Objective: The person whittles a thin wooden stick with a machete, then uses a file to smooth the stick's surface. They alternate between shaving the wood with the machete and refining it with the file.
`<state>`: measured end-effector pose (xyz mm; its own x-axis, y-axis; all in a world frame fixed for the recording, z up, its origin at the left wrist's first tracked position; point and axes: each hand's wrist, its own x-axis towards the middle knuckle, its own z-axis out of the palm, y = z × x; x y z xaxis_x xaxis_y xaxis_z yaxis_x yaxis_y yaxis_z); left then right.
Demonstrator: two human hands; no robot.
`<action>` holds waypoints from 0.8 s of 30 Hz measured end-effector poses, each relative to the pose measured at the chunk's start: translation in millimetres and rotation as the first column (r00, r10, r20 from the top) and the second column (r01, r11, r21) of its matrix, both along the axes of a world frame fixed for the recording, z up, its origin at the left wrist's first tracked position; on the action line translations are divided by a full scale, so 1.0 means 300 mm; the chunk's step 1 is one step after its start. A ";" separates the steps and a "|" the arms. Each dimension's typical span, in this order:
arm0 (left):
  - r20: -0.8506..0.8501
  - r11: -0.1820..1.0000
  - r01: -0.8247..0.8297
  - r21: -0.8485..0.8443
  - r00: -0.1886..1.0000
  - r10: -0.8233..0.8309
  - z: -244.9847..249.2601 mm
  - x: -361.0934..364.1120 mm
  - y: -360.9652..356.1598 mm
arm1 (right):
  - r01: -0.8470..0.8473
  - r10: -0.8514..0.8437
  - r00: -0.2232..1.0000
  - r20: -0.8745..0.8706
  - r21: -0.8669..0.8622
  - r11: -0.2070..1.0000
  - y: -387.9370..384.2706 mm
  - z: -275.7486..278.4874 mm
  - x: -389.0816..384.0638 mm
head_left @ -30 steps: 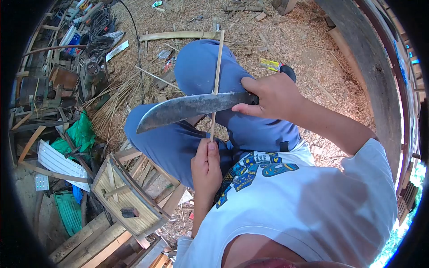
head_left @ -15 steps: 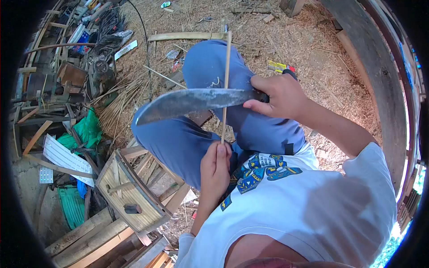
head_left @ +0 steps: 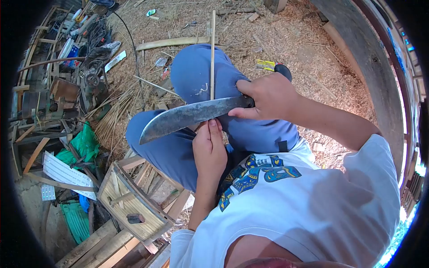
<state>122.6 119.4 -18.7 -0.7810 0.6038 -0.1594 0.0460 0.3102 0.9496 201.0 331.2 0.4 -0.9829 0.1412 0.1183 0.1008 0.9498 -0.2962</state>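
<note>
My right hand is wrapped round the dark handle of a large knife, whose broad, worn blade points left over my legs. A thin wooden stick stands upright in the view, its far end beyond my knee. My left hand pinches the stick's near end, just below the blade. The blade lies across the stick close to my left fingertips and hides part of it. A small curled shaving rests on the blue trousers.
Wood shavings cover the ground. A bundle of thin sticks lies left of my knees. A slatted wooden piece is at lower left, near green plastic. A yellow packet lies beyond my right hand. A heavy beam curves along the right.
My left hand has moved up with the stick, closer to the blade. The knife has shifted slightly down along the stick, its tip lower. The whole view has moved a little.
</note>
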 end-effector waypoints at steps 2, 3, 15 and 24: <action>-0.045 1.000 -0.001 -0.028 0.999 0.000 0.001 0.011 -0.015 | -0.011 0.012 1.000 -0.016 0.028 1.000 -0.003 0.003 0.003; -0.041 0.999 -0.005 -0.032 0.999 0.003 0.003 0.019 -0.020 | -0.015 0.015 1.000 -0.025 0.037 0.999 -0.007 0.005 0.005; -0.051 0.976 0.019 -0.215 0.998 -0.030 0.028 0.143 -0.225 | 0.086 -0.087 0.996 -0.002 -0.054 0.995 -0.005 -0.005 0.009; 0.124 0.996 -0.011 -0.086 0.992 0.021 0.006 0.115 -0.182 | 0.019 -0.025 0.998 -0.049 -0.134 0.991 0.012 -0.027 0.006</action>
